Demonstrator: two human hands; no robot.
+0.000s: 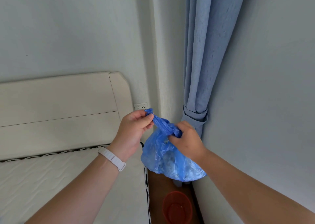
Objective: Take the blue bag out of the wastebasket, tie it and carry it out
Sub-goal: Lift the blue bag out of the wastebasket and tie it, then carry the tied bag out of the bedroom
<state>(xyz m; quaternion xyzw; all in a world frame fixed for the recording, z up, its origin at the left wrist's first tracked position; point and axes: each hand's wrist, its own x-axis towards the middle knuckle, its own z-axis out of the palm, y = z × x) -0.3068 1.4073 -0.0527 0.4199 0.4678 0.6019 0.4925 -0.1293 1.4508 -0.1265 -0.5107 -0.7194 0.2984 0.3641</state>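
The blue bag [167, 160] hangs in the air between my hands, bulging with pale rubbish, well above the floor. Its top is gathered into a twisted neck. My left hand [134, 131] pinches the end of that neck between thumb and fingers. My right hand [186, 138] is closed around the neck lower down, just above the bulge. The red wastebasket [177, 207] stands on the brown floor below the bag, with no liner inside.
A bed with a cream headboard [59, 111] and white mattress [73, 181] fills the left. A tied-back blue curtain [201, 70] hangs in the corner. White walls close in on the right. A wall socket [140, 106] sits behind my left hand.
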